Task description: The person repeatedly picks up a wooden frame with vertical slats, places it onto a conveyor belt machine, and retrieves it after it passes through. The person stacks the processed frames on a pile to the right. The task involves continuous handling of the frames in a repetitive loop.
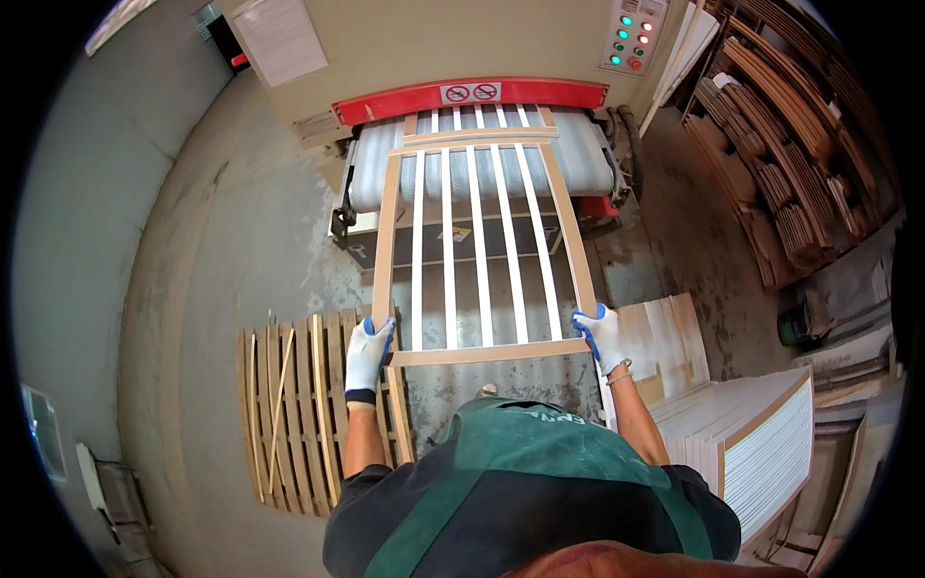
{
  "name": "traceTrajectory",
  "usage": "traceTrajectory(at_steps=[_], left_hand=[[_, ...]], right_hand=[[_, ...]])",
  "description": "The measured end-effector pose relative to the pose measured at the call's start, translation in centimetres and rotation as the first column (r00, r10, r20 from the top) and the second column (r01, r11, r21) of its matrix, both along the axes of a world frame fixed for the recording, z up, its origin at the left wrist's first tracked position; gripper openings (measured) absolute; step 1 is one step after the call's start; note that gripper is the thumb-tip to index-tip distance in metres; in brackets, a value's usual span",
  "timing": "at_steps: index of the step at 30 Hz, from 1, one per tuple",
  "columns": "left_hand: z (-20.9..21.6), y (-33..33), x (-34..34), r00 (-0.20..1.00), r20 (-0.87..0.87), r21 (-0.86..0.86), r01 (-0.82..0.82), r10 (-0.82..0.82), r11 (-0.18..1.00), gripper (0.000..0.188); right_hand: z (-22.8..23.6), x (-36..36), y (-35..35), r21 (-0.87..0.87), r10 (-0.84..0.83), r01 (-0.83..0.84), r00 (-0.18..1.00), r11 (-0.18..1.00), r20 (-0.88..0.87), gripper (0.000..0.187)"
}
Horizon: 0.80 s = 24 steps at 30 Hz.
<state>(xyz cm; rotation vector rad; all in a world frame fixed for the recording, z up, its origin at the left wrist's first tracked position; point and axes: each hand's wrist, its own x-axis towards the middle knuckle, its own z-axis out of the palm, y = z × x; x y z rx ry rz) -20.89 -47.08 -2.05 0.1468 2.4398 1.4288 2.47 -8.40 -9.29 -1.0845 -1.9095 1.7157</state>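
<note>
A rectangular frame with tan-brown borders and several white slats [483,250] spans from my hands to a conveyor belt. My left hand [369,353], in a white glove with blue palm, is closed on its near left corner area. On the opposite side rail my right hand [601,337], gloved alike, grips near the right corner. The frame's far end rests on the pale textured conveyor belt [371,178]. Just beyond it, a second slatted frame [482,135] lies on the belt, partly under the red guard bar [405,103] of the machine.
A wooden pallet [299,424] with loose strips lies at left. Beside me on the right are stacked white panels [771,438] and flat boards [665,337]. A rack of brown strips [780,144] stands far right. The machine carries a lit button panel [632,39].
</note>
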Motion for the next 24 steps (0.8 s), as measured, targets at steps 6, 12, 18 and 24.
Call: traceTrajectory(at_steps=[6,12,18,24], left_hand=[[-0.8,1.5,-3.1,0.998,0.025,-0.035,0.052,-0.051,0.998,0.037],[-4.8,1.6,-6.3,0.991,-0.016,-0.116,0.129,-0.132,0.985,0.039],[-4.0,4.2,-8.8,0.984,-0.050,-0.181,0.158,-0.169,0.971,0.045],[-5.3,5.2,-11.5,0.986,0.056,-0.089,0.160,-0.155,0.983,0.045]], right_hand=[[1.0,-1.3,1.3,-0.159,0.016,-0.021,0.999,0.987,-0.034,0.017],[0.4,1.3,0.2,-0.236,-0.055,0.036,0.996,0.971,-0.074,0.041],[-4.5,7.6,-0.8,-0.422,-0.229,0.168,0.968,0.891,-0.098,0.035],[-5.8,12.5,-2.9,-0.490,-0.296,0.238,0.954,0.839,-0.042,0.030]])
